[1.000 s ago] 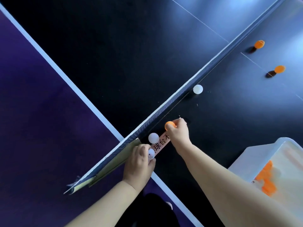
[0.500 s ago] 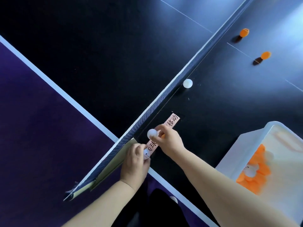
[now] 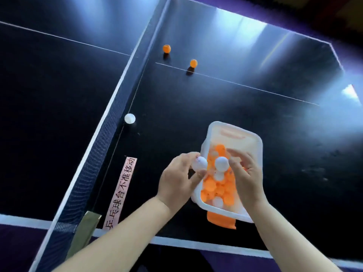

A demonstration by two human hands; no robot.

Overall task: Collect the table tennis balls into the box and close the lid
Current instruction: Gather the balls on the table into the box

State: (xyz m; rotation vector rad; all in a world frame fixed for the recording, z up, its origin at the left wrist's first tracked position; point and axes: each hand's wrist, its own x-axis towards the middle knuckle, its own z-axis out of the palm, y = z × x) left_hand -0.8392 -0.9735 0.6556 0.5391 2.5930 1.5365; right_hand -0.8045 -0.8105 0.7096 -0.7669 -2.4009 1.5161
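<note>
Above the half-full translucent plastic box [image 3: 233, 128] on the dark worktop [image 3: 196, 107], so that the drop lands inside, your left hand [image 3: 176, 179] clamps its fingers on one white table tennis ball [image 3: 199, 163] at the left rim, and your right hand [image 3: 246, 173] has spread fingers against a second white ball [image 3: 222, 163], held or released I cannot tell.

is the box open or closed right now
Open. Nothing covers the box; the orange and white balls inside show from above, and the left hand holds a white ball by its rim.
</note>
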